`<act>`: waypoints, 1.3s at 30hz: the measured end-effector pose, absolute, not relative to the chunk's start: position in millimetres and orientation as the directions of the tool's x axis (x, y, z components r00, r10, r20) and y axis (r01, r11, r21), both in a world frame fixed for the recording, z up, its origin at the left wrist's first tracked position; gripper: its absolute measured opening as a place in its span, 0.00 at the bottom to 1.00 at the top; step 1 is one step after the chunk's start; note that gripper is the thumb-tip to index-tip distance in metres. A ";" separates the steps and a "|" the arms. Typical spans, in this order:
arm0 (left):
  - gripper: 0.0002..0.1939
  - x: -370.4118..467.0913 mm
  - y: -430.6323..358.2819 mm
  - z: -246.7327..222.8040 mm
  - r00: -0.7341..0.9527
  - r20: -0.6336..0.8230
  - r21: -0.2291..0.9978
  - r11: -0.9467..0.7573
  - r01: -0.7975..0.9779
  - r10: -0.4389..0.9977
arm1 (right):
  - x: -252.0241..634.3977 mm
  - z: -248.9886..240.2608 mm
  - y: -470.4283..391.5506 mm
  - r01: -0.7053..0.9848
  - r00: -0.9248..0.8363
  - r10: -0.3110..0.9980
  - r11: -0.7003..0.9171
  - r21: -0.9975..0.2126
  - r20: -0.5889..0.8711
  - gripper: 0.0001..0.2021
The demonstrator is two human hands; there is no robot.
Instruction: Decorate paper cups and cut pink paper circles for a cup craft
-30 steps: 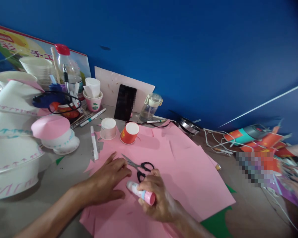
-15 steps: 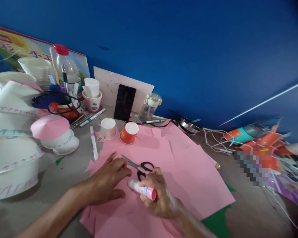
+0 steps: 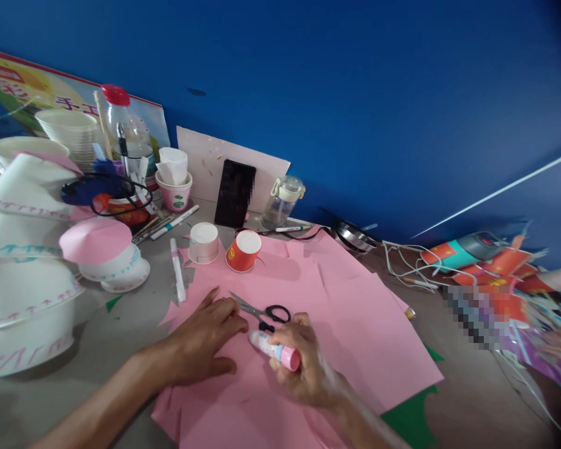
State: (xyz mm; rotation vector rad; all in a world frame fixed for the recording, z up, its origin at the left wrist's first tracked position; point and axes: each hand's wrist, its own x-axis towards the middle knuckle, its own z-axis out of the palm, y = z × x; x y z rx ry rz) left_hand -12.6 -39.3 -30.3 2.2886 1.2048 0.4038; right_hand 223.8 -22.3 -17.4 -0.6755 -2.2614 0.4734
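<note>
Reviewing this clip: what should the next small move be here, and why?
Probably a slight draw of the tube toward the wearer by the right hand: its white end sits close by the scissors and appears to hide part of a handle, while the left hand, fingers spread, seems to rest on the pink paper.

Your left hand rests on the paper sheets; to its right is your right hand, with the glue stick in its grasp, pointing toward your left. Just beyond the glue stick lie the scissors, on the sheets. Behind them stand a paper cup and, to its right, a second cup. Farther back, you have the phone in front of a board, the water bottle to its right. At your far left stand stacked paper bowls.
</note>
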 end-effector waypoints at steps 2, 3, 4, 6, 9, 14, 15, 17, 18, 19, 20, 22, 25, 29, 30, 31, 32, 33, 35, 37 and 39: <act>0.26 -12.3 -39.2 -29.6 0.565 0.021 0.570 -0.474 0.671 0.824 | 224.2 -16.6 -22.3 0.305 -0.593 0.589 0.795 -0.524 0.548 0.13; 0.26 -12.3 -39.1 -29.4 0.568 0.022 0.569 -0.477 0.669 0.823 | 223.7 -17.1 -22.9 0.288 -0.604 0.582 0.796 -0.532 0.544 0.12; 0.25 -12.5 -39.1 -29.4 0.568 0.023 0.569 -0.478 0.669 0.822 | 222.8 -18.2 -23.8 0.271 -0.622 0.572 0.798 -0.538 0.535 0.11; 0.25 -12.8 -39.1 -29.9 0.565 0.025 0.566 -0.477 0.672 0.825 | 221.1 -20.6 -25.2 0.257 -0.662 0.556 0.799 -0.544 0.503 0.09; 0.25 -13.1 -38.9 -30.6 0.564 0.018 0.567 -0.473 0.674 0.825 | 221.0 -21.5 -25.0 0.290 -0.680 0.568 0.790 -0.540 0.464 0.08; 0.26 -12.1 -38.9 -29.0 0.566 0.016 0.576 -0.470 0.669 0.824 | 223.2 -18.6 -23.5 0.319 -0.625 0.589 0.791 -0.522 0.512 0.10; 0.26 -11.9 -39.0 -28.7 0.566 0.021 0.576 -0.472 0.667 0.824 | 222.6 -18.8 -24.1 0.306 -0.629 0.584 0.793 -0.527 0.513 0.10; 0.26 -11.9 -39.3 -28.8 0.565 0.033 0.576 -0.478 0.663 0.824 | 220.7 -19.6 -25.4 0.282 -0.660 0.564 0.798 -0.533 0.496 0.09; 0.26 -11.9 -39.4 -29.2 0.564 0.038 0.576 -0.480 0.662 0.825 | 219.8 -19.9 -25.8 0.276 -0.675 0.557 0.799 -0.534 0.484 0.09; 0.26 -12.1 -39.4 -29.7 0.563 0.044 0.576 -0.482 0.661 0.825 | 219.3 -20.0 -25.8 0.278 -0.684 0.553 0.801 -0.531 0.476 0.09; 0.26 -12.3 -39.5 -30.2 0.562 0.048 0.576 -0.483 0.660 0.826 | 219.3 -19.6 -25.4 0.286 -0.684 0.554 0.802 -0.524 0.474 0.09; 0.26 -12.5 -39.5 -30.9 0.559 0.051 0.574 -0.482 0.662 0.828 | 220.8 -18.0 -23.6 0.311 -0.659 0.570 0.801 -0.512 0.491 0.10; 0.26 -12.7 -39.5 -30.8 0.560 0.039 0.572 -0.478 0.666 0.828 | 223.6 -15.8 -21.7 0.329 -0.607 0.593 0.794 -0.512 0.530 0.11; 0.26 -13.0 -39.4 -29.9 0.570 0.032 0.573 -0.482 0.663 0.821 | 221.8 -18.8 -24.6 0.275 -0.648 0.569 0.795 -0.541 0.506 0.09; 0.26 -13.1 -39.4 -29.8 0.569 0.029 0.573 -0.480 0.664 0.822 | 220.8 -20.0 -25.5 0.265 -0.666 0.557 0.798 -0.541 0.496 0.09; 0.26 -13.1 -39.4 -29.7 0.568 0.024 0.573 -0.477 0.667 0.823 | 220.1 -20.7 -26.1 0.267 -0.676 0.553 0.800 -0.538 0.487 0.09; 0.26 -13.1 -39.3 -29.8 0.568 0.018 0.573 -0.474 0.669 0.823 | 219.8 -20.9 -26.1 0.279 -0.678 0.556 0.800 -0.532 0.480 0.09; 0.26 -13.1 -39.3 -29.9 0.568 0.013 0.573 -0.472 0.671 0.823 | 220.0 -20.4 -25.7 0.295 -0.672 0.564 0.798 -0.525 0.480 0.09; 0.27 -13.0 -39.3 -30.4 0.568 0.011 0.569 -0.472 0.673 0.823 | 221.3 -18.2 -24.2 0.323 -0.652 0.579 0.797 -0.511 0.491 0.10; 0.27 -13.0 -39.4 -31.1 0.569 0.014 0.569 -0.474 0.672 0.822 | 222.3 -15.9 -23.2 0.323 -0.622 0.579 0.803 -0.501 0.527 0.12; 0.27 -13.1 -39.6 -31.7 0.569 0.023 0.573 -0.477 0.666 0.822 | 221.9 -15.2 -23.6 0.299 -0.615 0.571 0.807 -0.509 0.544 0.12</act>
